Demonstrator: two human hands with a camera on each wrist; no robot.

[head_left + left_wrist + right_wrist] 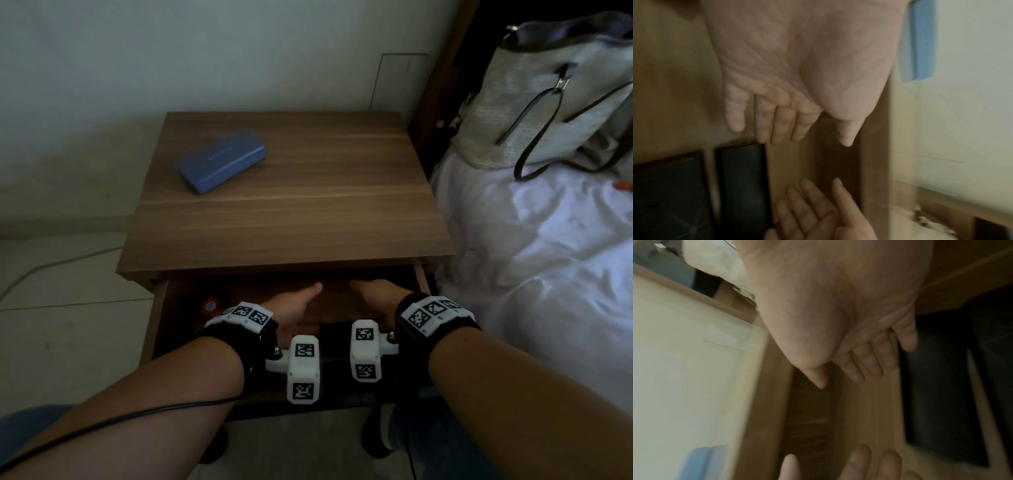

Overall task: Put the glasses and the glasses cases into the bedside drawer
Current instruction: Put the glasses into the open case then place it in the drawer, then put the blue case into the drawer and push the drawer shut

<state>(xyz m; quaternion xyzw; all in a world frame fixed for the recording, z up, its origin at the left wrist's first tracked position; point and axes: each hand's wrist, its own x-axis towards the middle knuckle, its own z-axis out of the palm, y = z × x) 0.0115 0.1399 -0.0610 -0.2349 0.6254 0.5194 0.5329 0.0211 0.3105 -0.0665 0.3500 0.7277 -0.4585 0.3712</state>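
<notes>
Both hands are spread flat and hold nothing. The left hand (294,308) and right hand (376,298) reach into the open drawer (161,308), likely making room. The blue glasses case (222,161) waits on the table (308,205), at ten o'clock.

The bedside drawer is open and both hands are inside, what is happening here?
A person has both hands in the open drawer of a wooden nightstand. The left hand and the right hand have straight fingers and hold nothing. Two dark cases lie in the drawer near the fingers. A blue glasses case lies on top of the nightstand, not yet put away. No glasses can be made out.
</notes>
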